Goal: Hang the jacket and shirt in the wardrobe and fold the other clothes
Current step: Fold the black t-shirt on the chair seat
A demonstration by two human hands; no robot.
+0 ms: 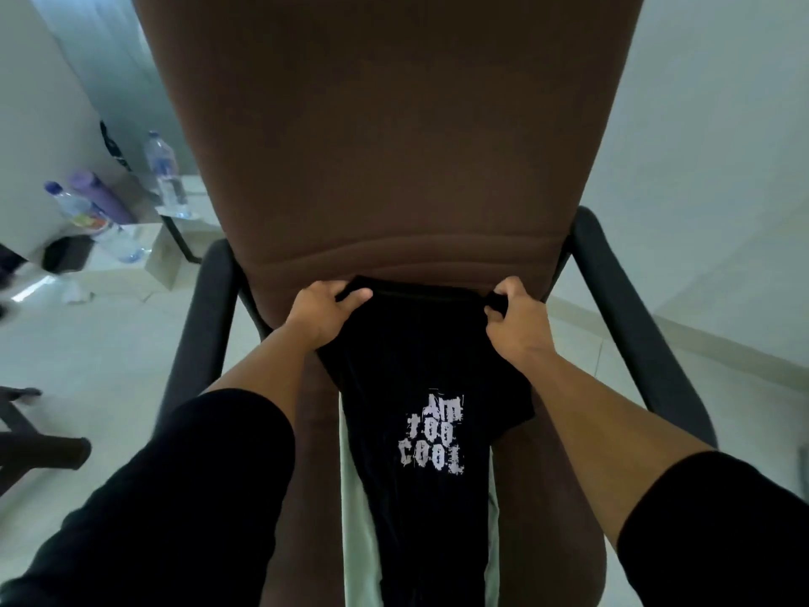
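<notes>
I found the black T-shirt (420, 387) laid lengthwise on the seat of a brown office chair (394, 124), its far edge up against the foot of the backrest and its near end running off the bottom of the view. White lettering reading "too cool" faced up on its near half. Beneath it lay a pale green garment (352, 497), showing as strips along both sides of the shirt.

My left hand (326, 315) pinched the far left corner of the shirt, thumb over the cloth and fingers curled under it. My right hand (514, 319) gripped the far right corner in the same manner, a fold of black cloth bunched between thumb and fingers. Both forearms reached forward from black sleeves, the hands well apart, one at each corner.

The chair's black armrests (634, 322) stood to either side of the seat. To the far left I noted a low table (175, 238) carrying clear water bottles (166, 177) and a purple rolled mat (105, 199). The floor was pale tile and the walls white.
</notes>
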